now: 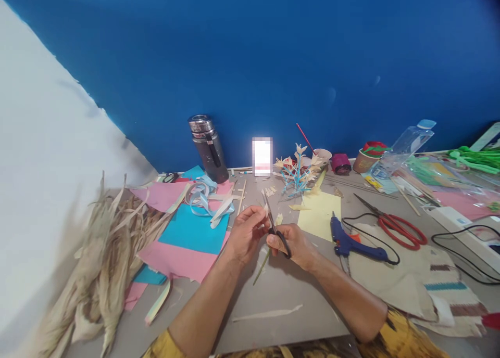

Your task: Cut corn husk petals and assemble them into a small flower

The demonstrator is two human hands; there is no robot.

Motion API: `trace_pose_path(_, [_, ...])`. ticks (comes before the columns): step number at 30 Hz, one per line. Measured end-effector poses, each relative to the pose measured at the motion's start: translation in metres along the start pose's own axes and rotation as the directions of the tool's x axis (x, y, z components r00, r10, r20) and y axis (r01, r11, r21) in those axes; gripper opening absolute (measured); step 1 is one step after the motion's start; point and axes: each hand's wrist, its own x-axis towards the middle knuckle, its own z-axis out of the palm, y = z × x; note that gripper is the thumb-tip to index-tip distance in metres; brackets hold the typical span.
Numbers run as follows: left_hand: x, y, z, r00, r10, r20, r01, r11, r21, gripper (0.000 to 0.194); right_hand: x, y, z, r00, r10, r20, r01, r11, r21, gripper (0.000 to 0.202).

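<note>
My right hand (288, 243) is closed round the black handles of small scissors (270, 212), whose blades point up and away. My left hand (250, 233) pinches a small pale piece (266, 211) beside the blades. A thin green stem (261, 265) slants down from between the hands; which fingers hold it is hidden. Beyond my right hand stand blue stems with pale husk flowers (299, 173). A long pale strip (268, 314) lies on the table nearer to me.
Dried husks (113, 264), coloured sheets (195, 230) and ribbon (201, 196) lie left; a dark flask (210, 152) stands behind. Right are a blue glue gun (357, 246), red-handled scissors (398, 230), a cloth (394, 280), a power strip (469, 235) and a plastic bottle (406, 144).
</note>
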Motion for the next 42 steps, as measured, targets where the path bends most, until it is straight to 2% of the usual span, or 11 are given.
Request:
trace_pose_path(8, [-0.001,0.003,0.0,0.999,-0.031,0.011,0.031,0.999,-0.012,0.024,0.001,-0.002,0.001,0.999,0.023,-0.024,-0.023,1.0,0.006,0.064])
trace_pose_path(15, [0.001,0.005,-0.003,0.999,0.007,0.034,-0.006,1.0,-0.03,0.02,0.002,0.0,0.001,0.997,0.068,-0.037,-0.067,0.997,0.039,0.055])
trace_pose_path(19, [0.002,0.006,-0.004,0.998,-0.017,0.055,0.014,0.999,0.044,0.016,0.003,-0.001,-0.004,0.981,0.033,-0.19,-0.008,0.992,0.129,0.041])
trace_pose_path(21, [0.002,0.006,-0.003,0.996,-0.04,0.08,0.031,0.993,0.116,0.016,0.005,0.0,-0.009,0.959,0.009,-0.284,0.049,0.979,0.196,0.035])
trace_pose_path(23, [0.001,0.005,-0.002,0.993,-0.055,0.107,0.034,0.982,0.188,0.017,0.007,0.002,-0.014,0.944,0.0,-0.329,0.094,0.958,0.27,0.033])
trace_pose_path(28, [0.003,0.0,-0.003,0.97,-0.133,0.205,0.068,0.952,0.297,0.016,0.007,0.004,-0.018,0.958,0.034,-0.283,0.069,0.936,0.346,0.028])
trace_pose_path(31, [0.004,0.0,-0.005,0.954,-0.169,0.249,0.104,0.962,0.254,0.023,0.006,0.001,-0.016,0.965,0.037,-0.259,0.058,0.934,0.353,0.024])
trace_pose_path(35, [0.002,-0.001,-0.005,0.929,-0.189,0.319,0.142,0.976,0.166,0.03,0.009,0.002,-0.015,0.941,0.046,-0.336,0.113,0.892,0.438,0.027])
trace_pose_path(38, [0.0,-0.004,-0.002,0.94,-0.168,0.299,0.123,0.979,0.162,0.024,0.011,0.005,-0.015,0.922,0.07,-0.38,0.134,0.865,0.483,0.028])
trace_pose_path(42, [0.0,-0.008,0.0,0.964,-0.133,0.23,0.097,0.982,0.163,0.021,0.011,0.007,-0.013,0.912,0.035,-0.409,0.165,0.882,0.442,0.026])
